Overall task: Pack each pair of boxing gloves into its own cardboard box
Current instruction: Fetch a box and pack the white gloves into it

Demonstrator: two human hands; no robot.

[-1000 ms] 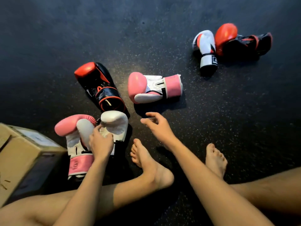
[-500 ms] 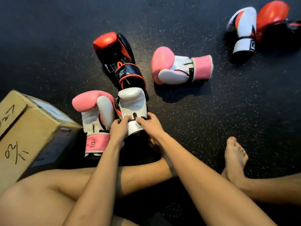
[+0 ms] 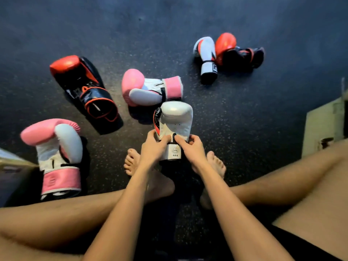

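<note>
The person sits on the floor with bare legs bent outward and both feet drawn in toward the middle, toes pointing forward. Both bare forearms reach forward between the knees, converging. The left hand [image 3: 153, 146] and the right hand [image 3: 192, 147] meet just above the feet, close together, knuckles up. Each has its fingers curled in a closed grip on the cuff end of a white glove [image 3: 174, 123], the left from the left side, the right from the right. The thumbs press onto the near face of the glove, almost touching each other. Both wrists are fairly straight, in line with the forearms.
</note>
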